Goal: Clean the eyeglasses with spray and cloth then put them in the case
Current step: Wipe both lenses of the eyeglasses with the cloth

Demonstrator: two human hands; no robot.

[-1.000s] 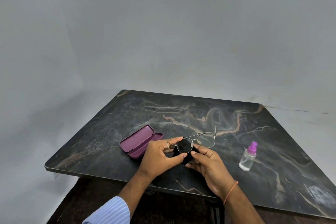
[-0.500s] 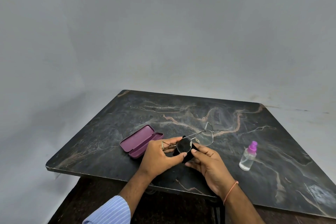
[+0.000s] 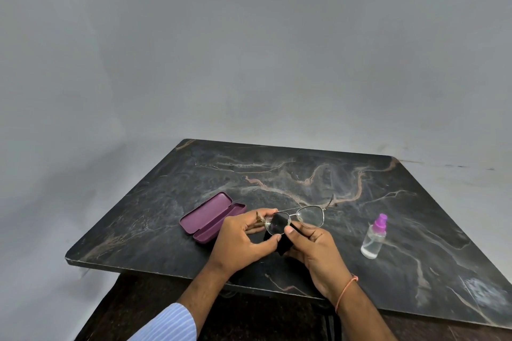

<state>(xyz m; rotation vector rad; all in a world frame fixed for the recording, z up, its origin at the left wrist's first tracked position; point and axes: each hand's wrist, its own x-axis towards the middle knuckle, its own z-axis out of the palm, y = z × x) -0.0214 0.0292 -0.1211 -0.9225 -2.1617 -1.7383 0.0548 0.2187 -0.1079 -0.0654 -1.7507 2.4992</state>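
Note:
Both hands hold thin metal-framed eyeglasses [image 3: 310, 216] just above the dark marble table [image 3: 304, 174]. My left hand [image 3: 243, 241] grips the frame at its left end, thumb under the left lens. My right hand [image 3: 315, 252] presses a black cloth [image 3: 282, 246] against that left lens, thumb on top. The cloth shows dark through the lens and hangs below it. The right lens is uncovered, and one temple arm sticks up behind it. An open maroon case [image 3: 210, 217] lies flat to the left of my hands. A clear spray bottle [image 3: 374, 238] with a purple cap stands upright to the right.
The table's front edge [image 3: 166, 271] runs just below my hands, with a dark wooden base beneath it. A plain grey wall stands behind the table. A thin orange band circles my right wrist [image 3: 346, 291].
The glasses have tilted slightly, and the free temple arm has shifted. My right thumb has slid across the left lens with the cloth. Both hands stay in the same place.

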